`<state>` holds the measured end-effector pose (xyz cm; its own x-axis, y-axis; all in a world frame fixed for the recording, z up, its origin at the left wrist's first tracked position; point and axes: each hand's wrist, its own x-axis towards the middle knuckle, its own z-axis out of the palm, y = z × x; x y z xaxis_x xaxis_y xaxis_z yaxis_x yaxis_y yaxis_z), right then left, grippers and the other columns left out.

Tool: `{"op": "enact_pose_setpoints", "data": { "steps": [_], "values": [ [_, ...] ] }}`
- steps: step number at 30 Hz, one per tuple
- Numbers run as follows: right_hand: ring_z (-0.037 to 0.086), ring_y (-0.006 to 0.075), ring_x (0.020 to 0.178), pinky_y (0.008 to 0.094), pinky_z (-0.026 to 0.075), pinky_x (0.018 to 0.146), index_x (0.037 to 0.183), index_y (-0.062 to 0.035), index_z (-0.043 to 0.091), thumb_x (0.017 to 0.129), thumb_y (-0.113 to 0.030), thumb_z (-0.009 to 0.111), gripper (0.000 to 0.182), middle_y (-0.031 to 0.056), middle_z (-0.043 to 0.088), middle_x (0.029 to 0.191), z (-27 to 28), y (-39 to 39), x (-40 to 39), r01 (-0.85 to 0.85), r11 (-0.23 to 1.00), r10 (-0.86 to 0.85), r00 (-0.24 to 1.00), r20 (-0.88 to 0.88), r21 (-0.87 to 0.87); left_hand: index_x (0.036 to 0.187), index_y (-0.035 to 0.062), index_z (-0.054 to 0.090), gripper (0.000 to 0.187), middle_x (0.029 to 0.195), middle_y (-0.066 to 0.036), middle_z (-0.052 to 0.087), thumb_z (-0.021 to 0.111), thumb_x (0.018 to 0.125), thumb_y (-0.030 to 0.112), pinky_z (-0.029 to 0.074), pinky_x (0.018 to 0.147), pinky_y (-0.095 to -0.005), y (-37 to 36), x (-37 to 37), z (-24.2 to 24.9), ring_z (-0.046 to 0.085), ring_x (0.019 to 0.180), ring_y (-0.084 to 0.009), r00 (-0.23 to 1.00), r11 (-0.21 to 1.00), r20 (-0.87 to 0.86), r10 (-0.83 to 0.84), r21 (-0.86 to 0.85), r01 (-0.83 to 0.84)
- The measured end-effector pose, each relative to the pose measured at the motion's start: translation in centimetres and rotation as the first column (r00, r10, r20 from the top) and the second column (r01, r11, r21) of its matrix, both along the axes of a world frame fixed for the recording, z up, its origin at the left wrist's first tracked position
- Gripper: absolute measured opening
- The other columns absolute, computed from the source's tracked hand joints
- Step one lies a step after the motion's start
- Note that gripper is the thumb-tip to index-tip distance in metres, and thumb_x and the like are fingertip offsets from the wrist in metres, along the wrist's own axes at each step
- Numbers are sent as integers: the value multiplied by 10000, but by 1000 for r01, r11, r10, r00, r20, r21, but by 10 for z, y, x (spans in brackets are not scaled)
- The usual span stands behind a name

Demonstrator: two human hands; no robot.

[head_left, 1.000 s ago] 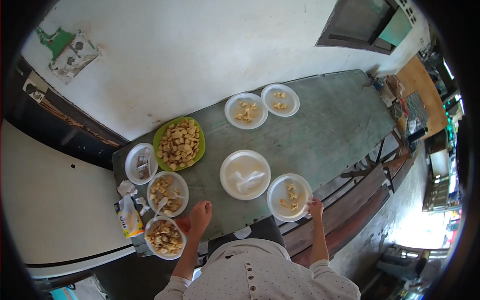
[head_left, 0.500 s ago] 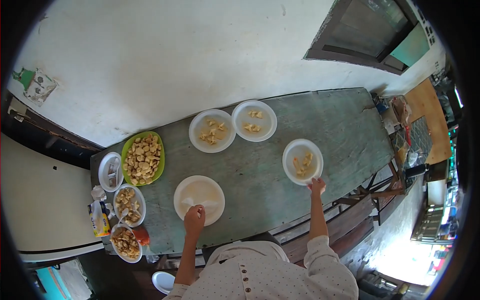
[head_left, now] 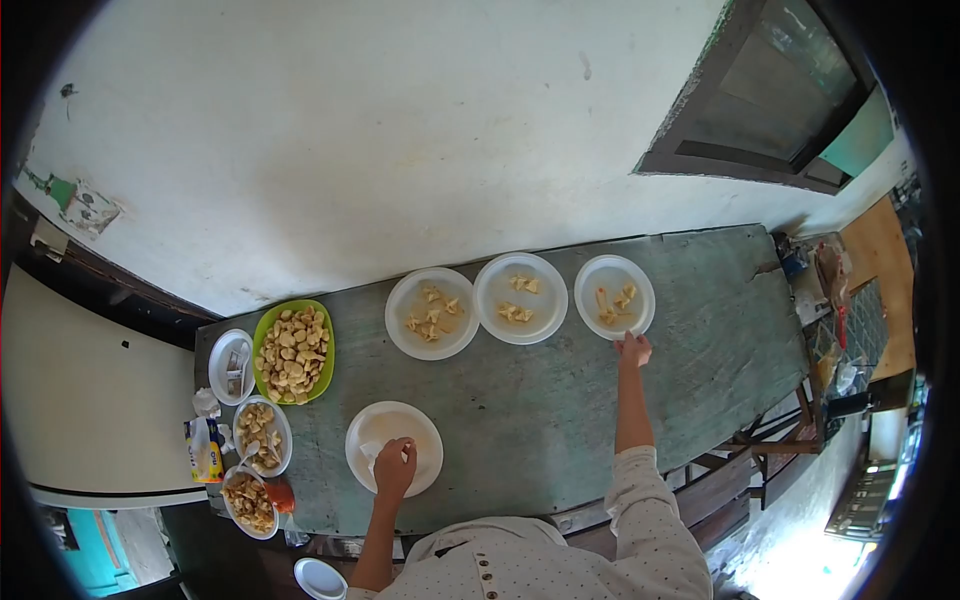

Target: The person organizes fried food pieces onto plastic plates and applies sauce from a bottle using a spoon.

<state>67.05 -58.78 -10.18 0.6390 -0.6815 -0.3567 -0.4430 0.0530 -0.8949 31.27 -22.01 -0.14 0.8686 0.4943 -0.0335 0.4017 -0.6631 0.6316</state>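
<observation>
My left hand [head_left: 396,466] is closed over a white plate [head_left: 420,428] at the table's front, holding a white tissue [head_left: 371,450] that touches the plate. At the right, my right hand [head_left: 633,348] pinches the near rim of a white plate with food pieces [head_left: 638,276]. That plate stands just right of two more white plates, the middle one [head_left: 521,300] and the left one [head_left: 432,342], each with a few pale food pieces on it.
A green tray [head_left: 325,370] of food chunks, two white bowls of brown pieces [head_left: 262,437] [head_left: 250,502], a bowl with small packets [head_left: 232,367] and a tissue pack [head_left: 204,450] crowd the table's left end. The wall [head_left: 380,130] borders the far edge.
My right hand has pushed its plate away from me, up beside the other two plates. My left hand still holds the tissue over the near plate. The view has tilted up.
</observation>
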Motion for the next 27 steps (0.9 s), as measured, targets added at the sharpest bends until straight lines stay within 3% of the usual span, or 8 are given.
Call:
{"op": "enact_pose_setpoints", "data": {
  "steps": [2, 4, 10, 17, 19, 22, 25, 27],
  "values": [
    [622, 258, 674, 304, 573, 496, 1103, 86, 473, 754, -17, 618, 391, 198, 548, 1000, 0, 12, 10, -6, 1000, 5, 1000, 15, 24, 842, 58, 625, 116, 714, -85, 592, 581, 771, 139, 430, 507, -316, 3, 6, 4, 526, 482, -187, 1000, 1000, -6, 2, 9, -2],
    [620, 236, 637, 287, 559, 486, 1121, 64, 463, 777, -39, 613, 390, 180, 566, 962, -6, 21, 17, -22, 999, 21, 999, 29, 34, 826, 62, 630, 113, 720, -103, 589, 567, 767, 135, 455, 577, -371, 4, 8, 10, 584, 637, -270, 995, 997, -83, 54, -51, -59],
    [627, 232, 657, 284, 559, 534, 1153, 56, 438, 804, -54, 585, 394, 169, 579, 929, -4, 33, 22, -136, 982, 127, 989, 76, 132, 828, 59, 630, 118, 729, -100, 590, 570, 768, 142, 456, 588, -365, 2, 5, 11, 585, 648, -268, 994, 995, -78, 70, -58, -75],
    [631, 269, 679, 283, 541, 531, 1140, 31, 463, 822, -58, 490, 332, 163, 552, 980, 25, 34, -26, -83, 965, 53, 991, 123, 248, 837, 63, 627, 128, 733, -99, 586, 564, 774, 155, 454, 600, -363, -4, -8, 11, 577, 658, -269, 997, 995, -56, 61, -78, -65],
    [631, 282, 679, 295, 536, 527, 1153, 2, 457, 857, -145, 478, 331, 127, 543, 961, 25, 35, -59, -203, 939, 166, 974, 154, 277, 844, 66, 624, 129, 731, -98, 580, 565, 773, 156, 453, 595, -371, -5, -14, 9, 575, 658, -269, 997, 996, -58, 57, -68, -61],
    [632, 257, 687, 281, 522, 514, 1134, -21, 475, 856, -150, 479, 307, 117, 551, 946, 34, 46, -128, -378, 880, 361, 926, 113, 287, 844, 72, 625, 126, 703, -96, 571, 564, 773, 157, 452, 588, -374, -2, -28, 10, 572, 638, -266, 996, 997, 42, 77, -15, -77],
    [629, 223, 687, 268, 507, 507, 1125, -45, 493, 841, -137, 498, 299, 97, 563, 920, 53, 68, -201, -528, 801, 547, 837, 14, 284, 885, 79, 613, 148, 763, -105, 564, 574, 763, 153, 458, 632, -376, 9, -50, 11, 566, 717, -274, 993, 993, -27, 115, -5, -116],
    [624, 200, 680, 269, 500, 510, 1118, -63, 507, 836, -139, 505, 292, 82, 569, 913, 45, 83, -241, -632, 750, 648, 762, -21, 195, 955, 79, 581, 220, 865, -117, 538, 588, 745, 143, 457, 693, -381, 19, -63, -2, 537, 831, -291, 975, 965, 62, 213, 143, -220]
  ]
}}
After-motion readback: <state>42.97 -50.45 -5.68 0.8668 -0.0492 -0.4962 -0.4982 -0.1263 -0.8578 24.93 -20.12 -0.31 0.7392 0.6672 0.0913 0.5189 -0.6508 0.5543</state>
